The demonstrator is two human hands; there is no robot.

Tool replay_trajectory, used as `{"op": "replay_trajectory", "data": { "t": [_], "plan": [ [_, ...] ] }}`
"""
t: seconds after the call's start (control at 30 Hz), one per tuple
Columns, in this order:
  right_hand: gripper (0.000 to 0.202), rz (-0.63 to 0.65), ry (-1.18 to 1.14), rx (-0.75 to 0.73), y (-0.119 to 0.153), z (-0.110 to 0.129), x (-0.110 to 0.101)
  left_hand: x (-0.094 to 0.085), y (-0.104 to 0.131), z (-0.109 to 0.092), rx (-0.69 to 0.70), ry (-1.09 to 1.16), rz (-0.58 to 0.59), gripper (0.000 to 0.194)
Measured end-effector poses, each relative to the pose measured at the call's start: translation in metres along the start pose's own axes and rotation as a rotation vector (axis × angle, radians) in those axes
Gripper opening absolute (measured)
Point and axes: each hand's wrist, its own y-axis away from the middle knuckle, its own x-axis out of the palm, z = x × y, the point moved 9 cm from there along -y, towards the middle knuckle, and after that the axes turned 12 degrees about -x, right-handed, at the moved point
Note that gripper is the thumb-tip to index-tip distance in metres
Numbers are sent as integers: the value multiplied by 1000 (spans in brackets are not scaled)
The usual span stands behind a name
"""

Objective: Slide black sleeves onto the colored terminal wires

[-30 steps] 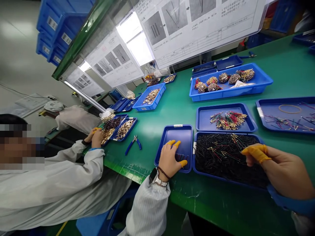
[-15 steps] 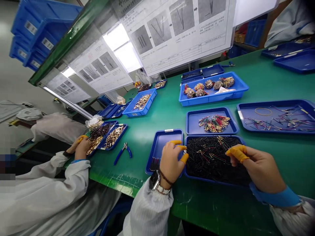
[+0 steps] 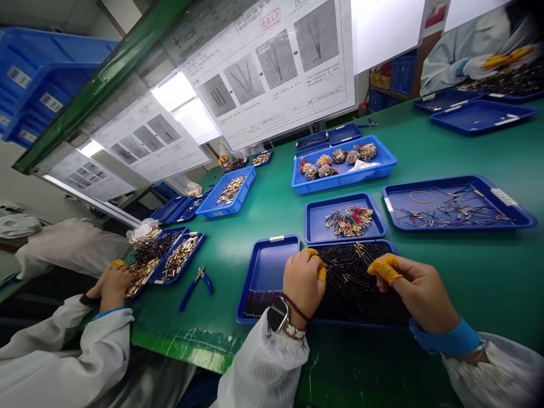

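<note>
Shifted rightward from the narrow tray (image 3: 272, 266), the left hand (image 3: 304, 282) is now held over the black-piece tray (image 3: 361, 306), lower centre; its fingertips are bunched, as are the right hand's (image 3: 408, 286); what is clamped cannot be told.

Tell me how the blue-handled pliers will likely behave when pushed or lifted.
The pliers look rigid, with a metal head, so probably sturdy. Lying flat on the green table with handles spread, they would likely slide or pivot rather than roll. Lifted by one handle, the other may swing.
</note>
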Motion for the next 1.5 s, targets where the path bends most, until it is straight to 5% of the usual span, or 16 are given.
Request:
{"op": "replay_trajectory", "data": {
  "t": [0.13,0.23,0.43,0.97,1.13,1.33,1.5],
  "plan": [
    [12,102,55,39,0,-10,12,-14,2,1,-167,63,-61,6],
    [21,178,137,26,-2,-17,22,-6,2,-2,-254,257,43,3],
    [17,241,195,-48,-7,-12,27,14,-3,-24,-178,667,277,7],
    [14,324,6,33,-1,-7,37,18,8,-21,-197,938,344,34],
    [11,281,-11,83,0,-8,32,17,8,-20,-196,953,335,39],
    [13,-132,-89,58,-6,-14,-11,19,9,-13,-275,1018,285,39],
    [18,-31,245,21,-10,-13,-11,19,12,-9,-312,1053,215,41]
  ]
}}
